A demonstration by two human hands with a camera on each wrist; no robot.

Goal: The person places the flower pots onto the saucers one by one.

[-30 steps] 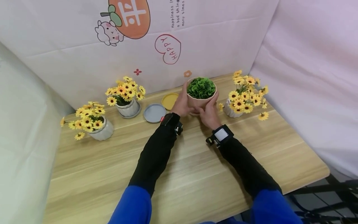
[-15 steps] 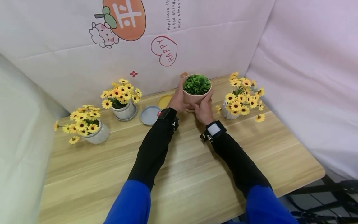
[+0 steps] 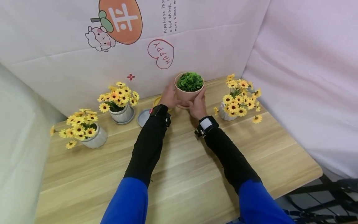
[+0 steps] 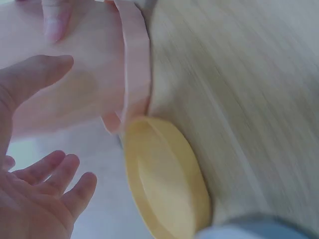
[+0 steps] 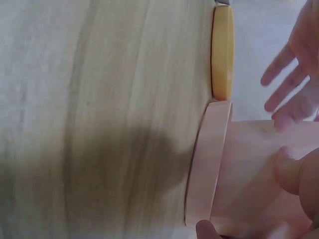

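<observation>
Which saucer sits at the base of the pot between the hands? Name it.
The pink saucer, its colour matching the pink pot. The yellow saucer and blue-grey saucer hold no pot; the fourth saucer sits under potted yellow flowers.

On white cloth (image 3: pixel 212 46): "HAPPY" (image 3: pixel 161 53); "Happiness" (image 3: pixel 165 20); "bad thing" (image 3: pixel 170 17); "many times" (image 3: pixel 175 18)

Head view bright, evenly lit; wrist views hazier, soft. Broad shadow (image 5: pixel 139 167) dims tabletop (image 5: pixel 109 64) in right wrist view.
</observation>
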